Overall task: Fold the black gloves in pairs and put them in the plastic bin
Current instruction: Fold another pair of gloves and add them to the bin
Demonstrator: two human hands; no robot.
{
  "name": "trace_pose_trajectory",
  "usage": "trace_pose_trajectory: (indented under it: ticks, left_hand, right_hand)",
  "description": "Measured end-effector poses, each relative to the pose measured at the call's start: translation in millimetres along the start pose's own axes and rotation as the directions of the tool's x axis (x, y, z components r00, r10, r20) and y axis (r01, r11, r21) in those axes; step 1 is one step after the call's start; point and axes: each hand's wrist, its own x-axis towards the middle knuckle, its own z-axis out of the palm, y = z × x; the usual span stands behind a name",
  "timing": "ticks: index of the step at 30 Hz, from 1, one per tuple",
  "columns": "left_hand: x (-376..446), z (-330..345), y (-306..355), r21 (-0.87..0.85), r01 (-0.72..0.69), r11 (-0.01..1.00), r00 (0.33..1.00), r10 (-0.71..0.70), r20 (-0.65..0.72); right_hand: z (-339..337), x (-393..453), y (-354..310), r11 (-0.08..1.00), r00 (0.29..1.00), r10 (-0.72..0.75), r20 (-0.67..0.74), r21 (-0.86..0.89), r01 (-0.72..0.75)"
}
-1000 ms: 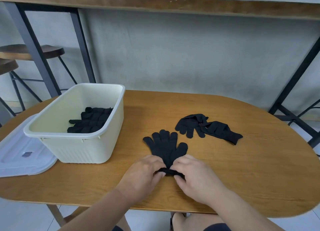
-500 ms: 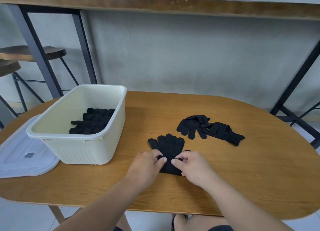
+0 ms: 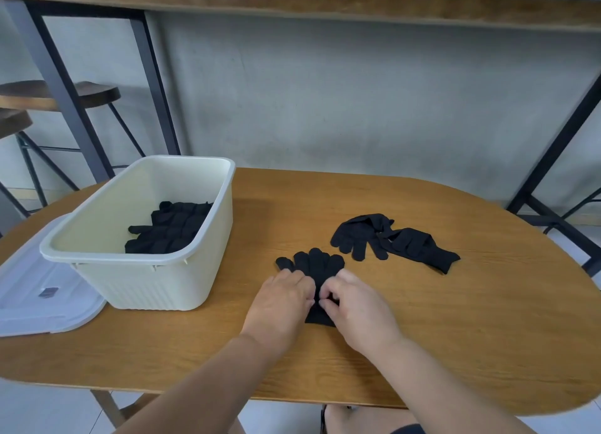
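Observation:
A stacked pair of black gloves point(image 3: 313, 264) lies flat on the wooden table point(image 3: 455, 320), fingers pointing away from me. My left hand point(image 3: 281, 303) and my right hand point(image 3: 354, 307) each pinch the cuff end, which is folded up over the palm. Two more black gloves point(image 3: 390, 240) lie loose and crumpled to the right. The cream plastic bin point(image 3: 156, 280) stands at the left with folded black gloves point(image 3: 169, 227) inside.
The bin's translucent lid point(image 3: 39, 297) lies on the table left of the bin. A grey wall, dark metal frame legs point(image 3: 70, 92) and wooden stools point(image 3: 58, 94) stand behind. The table's front edge is near my forearms.
Both hands have carried the cuff end away from me over the gloves, folding the pair shorter. The loose gloves and the bin have not moved.

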Motion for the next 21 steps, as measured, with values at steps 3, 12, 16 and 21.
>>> trace_pose_trajectory:
  ticks: [3,12,16,21]
  left_hand:
    - [-6.7,7.0,-7.3,0.057,-0.086,0.995,0.996,0.087,-0.022]
    - [-26.5,-7.6,-9.3,-0.051,-0.109,0.993,0.994,0.11,0.025]
    - [-28.7,-11.5,-6.0,-0.052,-0.139,0.989,0.99,0.14,0.0]
    - [-26.9,-15.4,-5.1,-0.251,0.123,0.96,0.992,-0.113,0.054]
  right_hand:
    - [5.0,-3.8,2.9,0.997,0.997,-0.07,0.033,-0.021,0.071]
    - [-5.5,-25.5,3.3,0.987,0.986,-0.162,0.034,-0.018,0.162]
    - [-6.3,-28.7,1.9,0.993,0.993,-0.111,0.04,0.047,0.109]
    - [-8.4,-22.6,2.9,0.879,0.987,0.094,0.127,0.455,-0.142]
